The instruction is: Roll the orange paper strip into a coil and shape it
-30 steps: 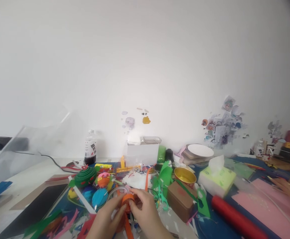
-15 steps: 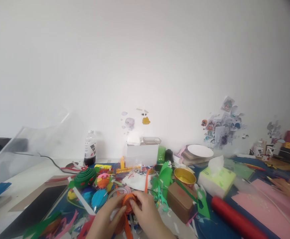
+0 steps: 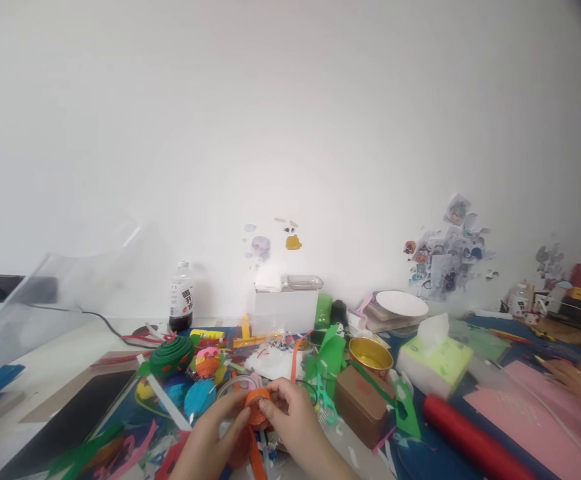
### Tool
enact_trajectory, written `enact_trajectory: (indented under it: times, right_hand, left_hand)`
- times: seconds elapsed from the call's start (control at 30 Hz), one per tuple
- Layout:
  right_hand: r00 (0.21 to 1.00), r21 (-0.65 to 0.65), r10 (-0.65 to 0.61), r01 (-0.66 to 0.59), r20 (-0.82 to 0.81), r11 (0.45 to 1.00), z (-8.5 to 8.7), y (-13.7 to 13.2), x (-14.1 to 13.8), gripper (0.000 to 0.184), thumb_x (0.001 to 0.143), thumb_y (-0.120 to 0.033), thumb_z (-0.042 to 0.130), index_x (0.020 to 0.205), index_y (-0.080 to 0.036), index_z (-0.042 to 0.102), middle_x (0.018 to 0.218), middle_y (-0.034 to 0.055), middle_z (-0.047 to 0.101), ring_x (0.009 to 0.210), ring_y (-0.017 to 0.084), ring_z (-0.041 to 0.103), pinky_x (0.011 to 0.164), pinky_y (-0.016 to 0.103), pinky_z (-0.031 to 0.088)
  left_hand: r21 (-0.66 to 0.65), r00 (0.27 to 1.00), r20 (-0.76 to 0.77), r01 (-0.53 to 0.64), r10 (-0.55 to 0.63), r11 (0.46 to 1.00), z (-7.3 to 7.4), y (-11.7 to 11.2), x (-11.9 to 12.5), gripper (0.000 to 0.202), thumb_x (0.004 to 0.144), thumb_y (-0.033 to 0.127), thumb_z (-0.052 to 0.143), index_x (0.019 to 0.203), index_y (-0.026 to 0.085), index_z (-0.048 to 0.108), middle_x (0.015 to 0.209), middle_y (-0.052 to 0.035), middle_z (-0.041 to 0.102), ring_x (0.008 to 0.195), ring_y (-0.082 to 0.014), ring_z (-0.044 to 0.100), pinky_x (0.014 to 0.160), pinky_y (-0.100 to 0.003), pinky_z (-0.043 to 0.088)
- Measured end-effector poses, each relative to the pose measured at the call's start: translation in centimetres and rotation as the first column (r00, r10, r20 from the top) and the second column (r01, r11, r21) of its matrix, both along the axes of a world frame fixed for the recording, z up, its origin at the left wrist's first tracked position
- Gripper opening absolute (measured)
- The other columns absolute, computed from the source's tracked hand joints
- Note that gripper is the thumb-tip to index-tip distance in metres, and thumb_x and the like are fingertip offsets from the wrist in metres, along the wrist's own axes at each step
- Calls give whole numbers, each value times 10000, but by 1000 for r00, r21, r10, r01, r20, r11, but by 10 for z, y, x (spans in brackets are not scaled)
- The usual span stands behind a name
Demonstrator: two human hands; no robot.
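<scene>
Between my two hands, low in the middle of the head view, is a small round coil of orange corrugated paper [image 3: 258, 404]. My left hand [image 3: 215, 427] grips its left side with thumb and fingers. On the right side, my right hand [image 3: 290, 417] pinches it, the thumb pressed on its front. An orange paper strip [image 3: 256, 459] hangs down below the coil. Another orange round piece [image 3: 241, 448] shows partly behind my left hand. Close by on the left lie a blue corrugated disc [image 3: 199, 399] and an orange and pink coiled piece [image 3: 208, 362].
A green coiled dome [image 3: 171, 355] and a bottle [image 3: 181, 295] stand left. To the right are green scissors [image 3: 326, 400], a brown box [image 3: 363, 404], a gold tin [image 3: 370, 353], a tissue pack [image 3: 435, 363] and a red roll [image 3: 475, 437]. Another person's hand [image 3: 575, 380] is at far right.
The orange coil has tipped slightly between my fingers, so its ridged side shows more. Both hands keep hold of it in nearly the same place.
</scene>
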State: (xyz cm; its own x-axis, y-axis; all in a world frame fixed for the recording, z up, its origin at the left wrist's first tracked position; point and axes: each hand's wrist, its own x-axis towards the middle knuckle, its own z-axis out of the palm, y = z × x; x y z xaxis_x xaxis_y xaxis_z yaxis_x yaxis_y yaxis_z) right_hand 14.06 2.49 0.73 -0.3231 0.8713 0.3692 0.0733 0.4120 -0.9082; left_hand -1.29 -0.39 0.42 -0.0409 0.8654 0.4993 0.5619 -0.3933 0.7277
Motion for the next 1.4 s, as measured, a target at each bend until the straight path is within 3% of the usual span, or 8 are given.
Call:
enact_trajectory:
  times: [0.23,0.4,0.5,0.6,0.73,1.03,1.27,1.4]
  right_hand:
    - [994,6,-104,104,-43,995,0,9,5,221,734,-379,606,798,-169,581,673,26,637,553,173,620,518,269,487]
    - [979,-174,-102,72,-175,982,-5,19,5,409,594,-489,701,798,-173,542,765,48,647,610,196,633,544,298,490]
    - [980,-127,-47,23,-192,992,-4,16,4,448,593,-503,703,829,-156,546,825,84,654,743,232,640,645,330,491]
    - [981,-26,13,-18,-195,999,-1,9,3,382,686,-490,640,850,-159,546,852,84,650,796,227,632,710,339,480]
    - [968,-27,122,-131,-220,991,2,1,-1,304,685,-378,673,863,-180,526,876,54,641,828,213,623,707,315,482]
    - [994,-16,82,-83,-71,996,9,-7,2,307,635,-100,612,926,-193,582,936,21,611,821,174,582,746,293,446]
    - [973,-23,122,-129,-198,991,1,-2,-1,316,661,-210,663,959,-189,559,940,47,599,810,187,587,698,310,474]
    - [961,-48,132,-148,-241,988,-2,0,-3,417,647,-279,698,1028,-178,562,1002,77,583,829,205,586,686,331,493]
  left_hand:
    - [-134,963,-266,-2,-34,991,5,-3,-12,398,623,340,628,1005,230,642,1065,-80,676,976,-261,612,840,-341,486]
    - [-179,883,-459,18,-100,984,0,-5,-14,392,476,105,574,837,228,664,878,-40,684,851,-232,620,749,-289,481]
    - [-214,932,-352,10,-87,977,4,-7,-8,357,490,106,532,812,205,651,842,-27,682,798,-206,629,712,-265,487]
    - [-293,992,-71,78,-103,953,11,-7,-3,432,512,133,548,935,186,612,951,-49,704,873,-219,645,748,-279,505]
    - [-324,948,243,277,-203,904,18,-4,-1,445,543,189,582,987,172,585,992,-70,714,887,-228,664,762,-293,526]
    - [-231,938,335,173,-89,957,10,4,-8,434,489,293,722,889,142,644,907,-115,720,864,-283,666,759,-360,542]
    - [-173,842,514,289,-164,941,2,11,-8,549,454,480,767,917,210,646,1073,-82,683,1060,-308,578,878,-399,498]
    - [-148,856,497,247,-144,958,-1,12,-8,556,499,488,751,938,185,596,1055,-107,681,1012,-299,609,845,-393,521]
